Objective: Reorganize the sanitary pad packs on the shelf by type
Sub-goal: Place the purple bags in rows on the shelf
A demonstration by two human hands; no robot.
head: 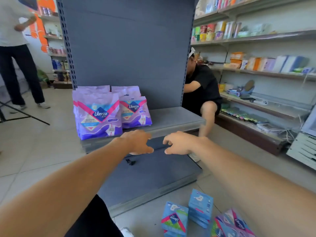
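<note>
Purple Libresse pad packs [99, 115] stand upright in two rows on the left part of the grey shelf [171, 117]; the second row [135, 111] stands to their right. On the floor at the bottom right lie blue pad packs [174, 218], [201, 205] and purple packs [234, 223]. My left hand [136, 141] and my right hand [179, 142] hover side by side in front of the shelf's front edge. Both have loosely curled fingers and hold nothing.
A lower grey shelf [153, 177] sits below my hands with a small black clip [130, 162] on it. A person in black [201, 93] crouches behind the shelf unit on the right. Another person [18, 57] stands at the left. Stocked wall shelves [256, 72] run along the right.
</note>
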